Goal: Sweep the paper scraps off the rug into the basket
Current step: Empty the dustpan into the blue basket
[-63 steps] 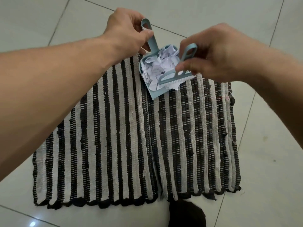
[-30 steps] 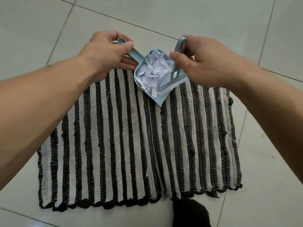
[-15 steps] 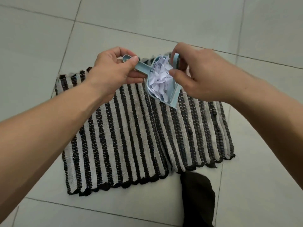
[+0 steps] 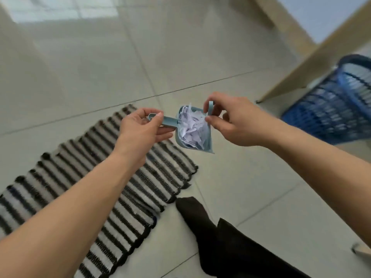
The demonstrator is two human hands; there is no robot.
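Since half a second ago my view has swung right and up: the black-and-white striped woven rug (image 4: pixel 104 189) now lies toward the lower left of the tiled floor (image 4: pixel 180 57), and the small light-blue plastic dustpan (image 4: pixel 192 135) has been lifted off it and is held in the air past the rug's right corner. My left hand (image 4: pixel 140 129) pinches the dustpan's handle between thumb and fingers, as before. The pan is tilted and heaped with white paper scraps (image 4: pixel 191 125); I see none on the rug, though the picture is blurred. My right hand (image 4: pixel 234 123) pinches the looped handle of the light-blue hand brush (image 4: pixel 210 109) at the pan's far side; the bristle end is hidden behind the scraps and my fingers. Below the pan, a foot in a dark sock (image 4: pixel 192 213) stands on the floor just beside the rug's near edge. A pale wooden furniture leg (image 4: pixel 313 59) slants down between the pan and the blue slatted plastic basket (image 4: pixel 337 105), which has come into view at the right edge, well apart from the pan. I cannot tell what the basket holds.
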